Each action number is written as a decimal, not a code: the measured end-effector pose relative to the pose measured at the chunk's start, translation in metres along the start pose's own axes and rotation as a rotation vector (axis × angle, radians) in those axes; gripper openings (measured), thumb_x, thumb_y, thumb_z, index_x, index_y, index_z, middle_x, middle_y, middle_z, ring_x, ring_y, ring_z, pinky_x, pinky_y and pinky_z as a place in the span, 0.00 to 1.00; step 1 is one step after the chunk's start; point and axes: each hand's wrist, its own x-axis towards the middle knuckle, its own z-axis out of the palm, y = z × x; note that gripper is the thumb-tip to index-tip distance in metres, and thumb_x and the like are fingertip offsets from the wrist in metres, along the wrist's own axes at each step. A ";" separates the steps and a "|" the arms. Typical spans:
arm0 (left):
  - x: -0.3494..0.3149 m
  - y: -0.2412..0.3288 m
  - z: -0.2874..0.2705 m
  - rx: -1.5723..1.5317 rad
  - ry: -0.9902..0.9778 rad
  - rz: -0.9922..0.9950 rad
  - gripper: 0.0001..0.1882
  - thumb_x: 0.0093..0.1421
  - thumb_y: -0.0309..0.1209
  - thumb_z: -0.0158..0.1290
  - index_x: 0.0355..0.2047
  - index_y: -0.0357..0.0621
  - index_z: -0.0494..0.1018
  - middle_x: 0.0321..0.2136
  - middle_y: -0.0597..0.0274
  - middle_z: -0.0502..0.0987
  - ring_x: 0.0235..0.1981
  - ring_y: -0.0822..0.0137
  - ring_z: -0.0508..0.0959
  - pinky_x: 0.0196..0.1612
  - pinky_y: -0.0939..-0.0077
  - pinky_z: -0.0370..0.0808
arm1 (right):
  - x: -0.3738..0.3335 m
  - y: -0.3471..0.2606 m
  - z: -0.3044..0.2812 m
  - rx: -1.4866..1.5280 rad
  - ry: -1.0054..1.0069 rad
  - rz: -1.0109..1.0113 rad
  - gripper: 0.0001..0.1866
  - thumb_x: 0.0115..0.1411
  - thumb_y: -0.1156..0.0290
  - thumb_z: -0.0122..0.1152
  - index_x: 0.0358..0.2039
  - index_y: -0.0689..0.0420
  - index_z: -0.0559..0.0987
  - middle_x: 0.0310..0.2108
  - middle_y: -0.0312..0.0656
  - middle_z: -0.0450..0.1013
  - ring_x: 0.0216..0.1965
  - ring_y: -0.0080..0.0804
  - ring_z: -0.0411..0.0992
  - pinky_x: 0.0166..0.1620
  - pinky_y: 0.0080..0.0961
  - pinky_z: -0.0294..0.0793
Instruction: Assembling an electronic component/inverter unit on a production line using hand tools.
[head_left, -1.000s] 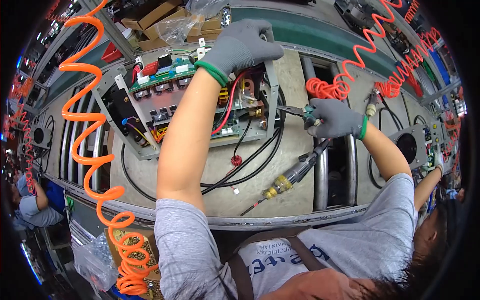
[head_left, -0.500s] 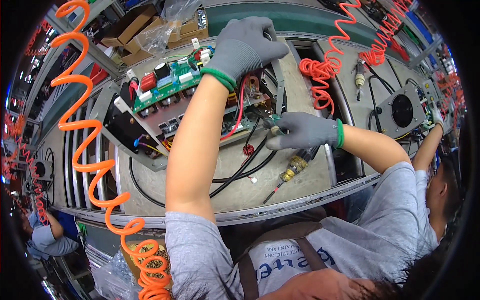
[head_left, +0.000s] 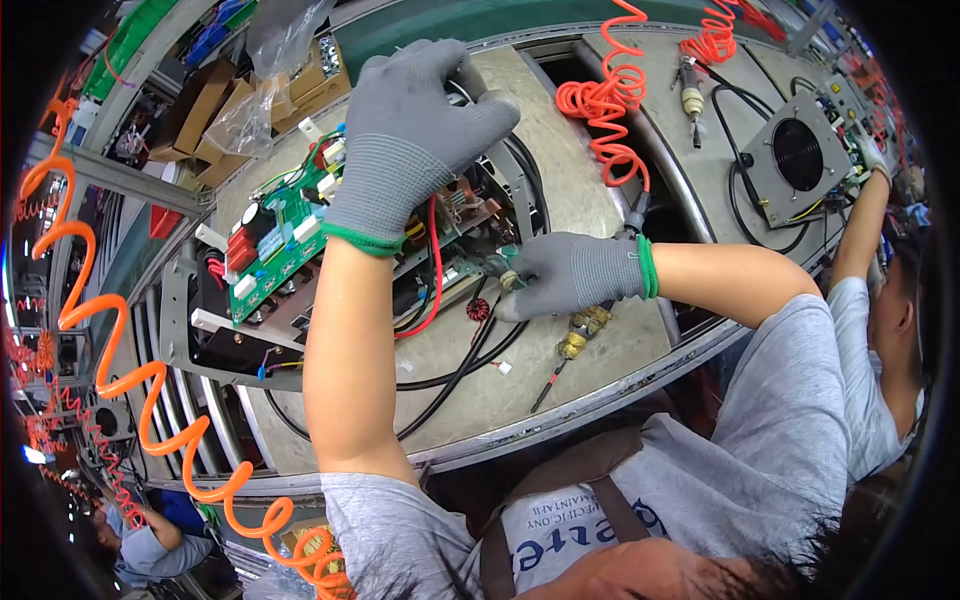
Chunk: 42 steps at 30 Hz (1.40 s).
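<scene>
An opened electronic unit point(head_left: 176, 318) with a grey metal frame lies on the workbench, its green circuit board point(head_left: 290, 245) facing up. My left hand point(head_left: 420, 130), in a grey glove with a green cuff, is curled over the unit's far side; thumb and fingers close round something mostly hidden. My gloved right hand point(head_left: 575, 272) grips small pliers point(head_left: 497, 265) with green on the handles, their dark jaws at the unit's near right edge, by a red wire point(head_left: 437, 265). Just below this hand, a red-wound toroid coil point(head_left: 478, 309) hangs among black cables.
A yellow-taped power screwdriver point(head_left: 572, 345) lies on the bench beneath my right wrist. Coiled red air hoses point(head_left: 600, 100) hang beyond, and an orange coiled hose point(head_left: 90, 335) crosses the left. Cardboard boxes point(head_left: 195, 115) stand behind. At right, a co-worker's hand point(head_left: 872, 155) touches another fan unit point(head_left: 795, 160).
The whole view has turned and shifted, so the unit and both hands appear farther left. Both hands keep much the same grip and place on the unit.
</scene>
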 end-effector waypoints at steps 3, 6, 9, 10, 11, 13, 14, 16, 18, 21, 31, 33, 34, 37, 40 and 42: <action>0.002 0.002 0.002 -0.032 -0.014 -0.014 0.17 0.45 0.44 0.60 0.24 0.41 0.74 0.25 0.57 0.75 0.31 0.57 0.76 0.40 0.65 0.71 | 0.000 0.000 -0.006 -0.052 -0.017 -0.005 0.31 0.56 0.43 0.59 0.33 0.65 0.79 0.26 0.57 0.75 0.32 0.50 0.76 0.37 0.40 0.73; 0.003 0.002 0.001 -0.043 -0.041 -0.045 0.17 0.47 0.43 0.59 0.25 0.40 0.74 0.24 0.58 0.75 0.28 0.61 0.76 0.38 0.68 0.71 | -0.002 0.000 -0.006 -0.113 -0.024 -0.019 0.30 0.55 0.43 0.59 0.31 0.65 0.79 0.24 0.57 0.74 0.31 0.52 0.76 0.36 0.41 0.74; 0.003 -0.003 -0.002 -0.046 -0.071 -0.057 0.16 0.50 0.40 0.60 0.26 0.38 0.74 0.21 0.61 0.75 0.25 0.72 0.75 0.31 0.75 0.72 | 0.001 0.002 -0.003 -0.152 0.003 -0.035 0.29 0.54 0.44 0.59 0.29 0.65 0.79 0.23 0.58 0.74 0.30 0.54 0.76 0.35 0.43 0.74; 0.004 -0.005 -0.001 -0.053 -0.081 -0.057 0.17 0.50 0.41 0.60 0.27 0.38 0.75 0.21 0.62 0.75 0.24 0.73 0.75 0.30 0.77 0.72 | 0.003 0.003 -0.001 -0.168 0.017 -0.029 0.29 0.54 0.45 0.59 0.29 0.65 0.79 0.23 0.58 0.74 0.29 0.55 0.76 0.34 0.44 0.74; 0.004 -0.004 -0.001 -0.053 -0.086 -0.054 0.17 0.50 0.41 0.60 0.27 0.38 0.75 0.21 0.62 0.75 0.24 0.73 0.75 0.30 0.77 0.72 | 0.003 0.003 -0.002 -0.162 0.019 -0.029 0.29 0.54 0.45 0.59 0.29 0.65 0.79 0.23 0.58 0.74 0.29 0.55 0.76 0.34 0.44 0.74; 0.003 -0.004 -0.001 -0.057 -0.093 -0.080 0.16 0.50 0.41 0.60 0.27 0.38 0.75 0.21 0.62 0.74 0.25 0.74 0.75 0.31 0.77 0.72 | 0.001 0.000 -0.003 -0.161 0.010 -0.017 0.28 0.54 0.46 0.58 0.28 0.65 0.79 0.22 0.57 0.74 0.28 0.56 0.75 0.34 0.44 0.74; 0.003 -0.005 0.000 -0.059 -0.100 -0.078 0.16 0.50 0.41 0.60 0.27 0.38 0.75 0.21 0.62 0.74 0.25 0.74 0.75 0.31 0.77 0.72 | 0.000 0.000 -0.003 -0.154 0.011 -0.015 0.28 0.54 0.46 0.58 0.28 0.65 0.79 0.22 0.57 0.74 0.28 0.56 0.75 0.34 0.44 0.74; 0.004 -0.005 0.001 -0.053 -0.086 -0.057 0.16 0.51 0.41 0.60 0.27 0.38 0.75 0.22 0.62 0.75 0.25 0.74 0.75 0.31 0.77 0.72 | -0.003 -0.001 -0.004 -0.172 0.018 -0.064 0.29 0.54 0.45 0.57 0.27 0.65 0.79 0.22 0.58 0.74 0.29 0.55 0.76 0.34 0.44 0.74; 0.004 -0.004 0.000 -0.043 -0.088 -0.064 0.16 0.50 0.41 0.60 0.27 0.38 0.75 0.22 0.62 0.75 0.25 0.74 0.75 0.31 0.77 0.72 | 0.000 -0.005 -0.006 -0.157 -0.010 -0.035 0.29 0.54 0.45 0.57 0.28 0.65 0.79 0.22 0.58 0.74 0.29 0.55 0.76 0.34 0.43 0.74; 0.003 -0.002 0.001 -0.035 -0.087 -0.062 0.17 0.50 0.41 0.60 0.26 0.38 0.75 0.23 0.62 0.75 0.25 0.73 0.75 0.31 0.76 0.72 | 0.000 -0.009 -0.007 -0.135 -0.025 -0.005 0.30 0.54 0.44 0.57 0.29 0.65 0.79 0.23 0.58 0.74 0.29 0.55 0.76 0.35 0.43 0.75; 0.001 0.002 0.002 0.022 -0.037 -0.009 0.18 0.47 0.42 0.61 0.26 0.38 0.75 0.24 0.58 0.75 0.29 0.66 0.75 0.37 0.71 0.71 | 0.003 -0.024 -0.009 -0.214 -0.039 0.077 0.31 0.54 0.45 0.55 0.28 0.68 0.79 0.23 0.58 0.74 0.29 0.56 0.76 0.36 0.43 0.75; 0.000 0.001 0.003 0.008 -0.032 0.002 0.18 0.47 0.42 0.61 0.26 0.39 0.76 0.24 0.58 0.75 0.29 0.66 0.75 0.37 0.72 0.71 | 0.001 -0.026 -0.010 -0.186 -0.027 0.089 0.30 0.54 0.46 0.56 0.28 0.68 0.78 0.23 0.58 0.74 0.29 0.54 0.76 0.35 0.42 0.74; 0.000 0.001 0.002 -0.006 -0.027 0.012 0.18 0.48 0.43 0.61 0.26 0.39 0.76 0.24 0.58 0.75 0.29 0.67 0.75 0.37 0.72 0.71 | 0.000 -0.027 -0.011 -0.157 -0.016 0.100 0.30 0.54 0.47 0.56 0.28 0.69 0.78 0.22 0.57 0.74 0.28 0.52 0.76 0.35 0.41 0.74; 0.002 0.001 0.004 -0.004 -0.021 0.011 0.18 0.47 0.43 0.61 0.26 0.39 0.76 0.23 0.59 0.75 0.28 0.67 0.74 0.37 0.72 0.72 | -0.002 -0.022 -0.010 0.092 -0.014 0.165 0.27 0.54 0.50 0.57 0.28 0.69 0.78 0.21 0.57 0.73 0.26 0.47 0.75 0.34 0.38 0.73; 0.003 0.000 0.002 -0.051 -0.053 -0.093 0.20 0.42 0.48 0.59 0.24 0.43 0.76 0.28 0.56 0.78 0.32 0.52 0.75 0.41 0.62 0.72 | 0.002 -0.011 0.009 0.297 0.053 0.152 0.24 0.54 0.53 0.59 0.31 0.68 0.78 0.22 0.55 0.74 0.26 0.42 0.73 0.34 0.36 0.72; 0.005 -0.002 0.001 -0.041 -0.074 -0.118 0.20 0.42 0.49 0.59 0.24 0.43 0.76 0.28 0.56 0.78 0.32 0.52 0.75 0.41 0.62 0.72 | -0.001 -0.008 0.014 0.235 0.086 0.103 0.23 0.53 0.53 0.59 0.31 0.66 0.78 0.23 0.54 0.74 0.27 0.44 0.74 0.34 0.37 0.72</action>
